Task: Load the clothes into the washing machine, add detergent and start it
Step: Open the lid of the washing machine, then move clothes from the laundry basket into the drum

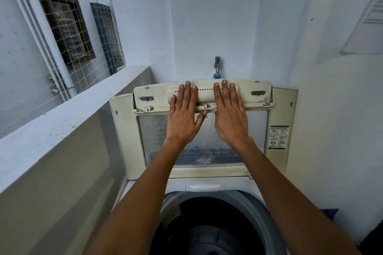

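A top-loading washing machine stands below me with its cream lid (277,109) folded up and upright against the back wall. My left hand (183,116) and my right hand (229,114) lie flat against the raised lid, fingers spread, side by side near its upper edge. Neither hand holds anything. The dark drum (209,227) is uncovered at the bottom of the view, ringed by a grey rim (259,211). Inside it I see only dark shapes; whether they are clothes I cannot tell. No detergent is in view.
A water tap (217,67) with a blue fitting sticks out of the wall behind the lid. A low grey parapet (68,122) runs along the left, with netting (83,43) above it. A white wall closes the right side. Something dark blue (329,213) lies at the lower right.
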Demonstrator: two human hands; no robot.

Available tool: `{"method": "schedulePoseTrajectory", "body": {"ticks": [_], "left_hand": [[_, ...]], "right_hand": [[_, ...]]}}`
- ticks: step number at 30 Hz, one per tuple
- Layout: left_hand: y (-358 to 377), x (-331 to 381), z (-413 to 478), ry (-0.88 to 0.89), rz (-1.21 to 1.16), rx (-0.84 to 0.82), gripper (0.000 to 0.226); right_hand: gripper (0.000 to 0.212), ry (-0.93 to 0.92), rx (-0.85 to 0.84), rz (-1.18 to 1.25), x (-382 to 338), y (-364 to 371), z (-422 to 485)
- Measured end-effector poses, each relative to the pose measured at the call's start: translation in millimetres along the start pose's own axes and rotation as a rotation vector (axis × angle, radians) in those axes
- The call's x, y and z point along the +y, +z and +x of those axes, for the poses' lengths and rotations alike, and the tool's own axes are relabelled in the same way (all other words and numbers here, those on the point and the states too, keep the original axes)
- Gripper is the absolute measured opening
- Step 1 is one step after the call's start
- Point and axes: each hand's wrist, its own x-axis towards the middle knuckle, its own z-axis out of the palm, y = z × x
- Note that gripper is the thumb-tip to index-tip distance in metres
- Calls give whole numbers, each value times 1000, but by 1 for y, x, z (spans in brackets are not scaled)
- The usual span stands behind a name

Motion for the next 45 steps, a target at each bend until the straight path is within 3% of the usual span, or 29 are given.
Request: {"method": "schedulePoseTrajectory", "body": {"ticks": [21,45], "left_hand": [[-30,18,-71,-15,-11,-136,69],[-69,62,-298,-185,-150,-457,68]], "right_hand": [[60,33,-161,31,-5,-35,-70],[63,49,-464,159,-33,-31,-304]]}}
